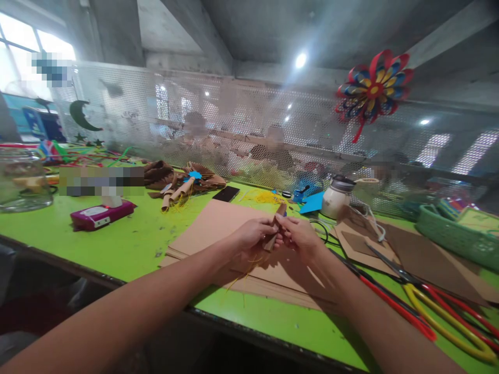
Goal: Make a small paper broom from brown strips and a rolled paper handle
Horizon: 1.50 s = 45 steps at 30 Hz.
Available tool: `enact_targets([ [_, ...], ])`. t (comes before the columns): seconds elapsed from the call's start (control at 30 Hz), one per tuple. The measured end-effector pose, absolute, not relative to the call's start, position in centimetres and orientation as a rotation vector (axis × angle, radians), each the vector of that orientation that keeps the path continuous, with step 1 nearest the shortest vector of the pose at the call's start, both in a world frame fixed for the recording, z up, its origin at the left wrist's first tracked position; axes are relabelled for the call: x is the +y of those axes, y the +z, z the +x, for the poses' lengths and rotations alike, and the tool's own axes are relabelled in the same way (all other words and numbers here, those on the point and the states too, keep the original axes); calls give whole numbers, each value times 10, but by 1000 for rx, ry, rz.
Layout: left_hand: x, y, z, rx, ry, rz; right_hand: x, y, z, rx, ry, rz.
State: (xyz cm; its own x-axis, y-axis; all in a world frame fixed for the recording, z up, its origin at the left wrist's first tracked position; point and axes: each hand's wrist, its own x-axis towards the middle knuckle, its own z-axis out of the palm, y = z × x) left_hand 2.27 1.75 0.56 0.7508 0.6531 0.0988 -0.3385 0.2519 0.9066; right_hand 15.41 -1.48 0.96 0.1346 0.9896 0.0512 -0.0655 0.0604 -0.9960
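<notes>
Both my hands meet over a stack of tan paper sheets on the green table. Between them is a narrow folded piece of brown paper, tilted with its top leaning right. My left hand is closed on its left side, fingers pinching. My right hand pinches it from the right near its upper part. A bit of dark blue shows behind the right fingertips; I cannot make out what it is. Yellow threads trail below my left hand onto the sheets.
Large scissors with red and yellow handles lie at right by brown sheets and a green basket. A phone, rolled brown paper pieces, a purple power strip and a glass jar stand left. Perforated metal screen behind.
</notes>
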Motion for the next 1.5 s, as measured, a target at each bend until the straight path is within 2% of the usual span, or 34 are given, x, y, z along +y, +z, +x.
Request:
enact_targets([
  [0.37,9,9,19,423,546,1328,-14,15,163,-1168,1043,-1121],
  [0.57,8,15,21,588,582,1339,-18,14,159,-1276,1162,-1143],
  [0.77,13,17,13,558,581,1252,-16,21,168,-1137,1223,-1104],
  [1.07,12,19,10,591,500,1201,-16,36,182,-1035,878,-1031],
  [1.5,29,11,18,528,777,1081,-37,32,141,-1517,844,-1150],
])
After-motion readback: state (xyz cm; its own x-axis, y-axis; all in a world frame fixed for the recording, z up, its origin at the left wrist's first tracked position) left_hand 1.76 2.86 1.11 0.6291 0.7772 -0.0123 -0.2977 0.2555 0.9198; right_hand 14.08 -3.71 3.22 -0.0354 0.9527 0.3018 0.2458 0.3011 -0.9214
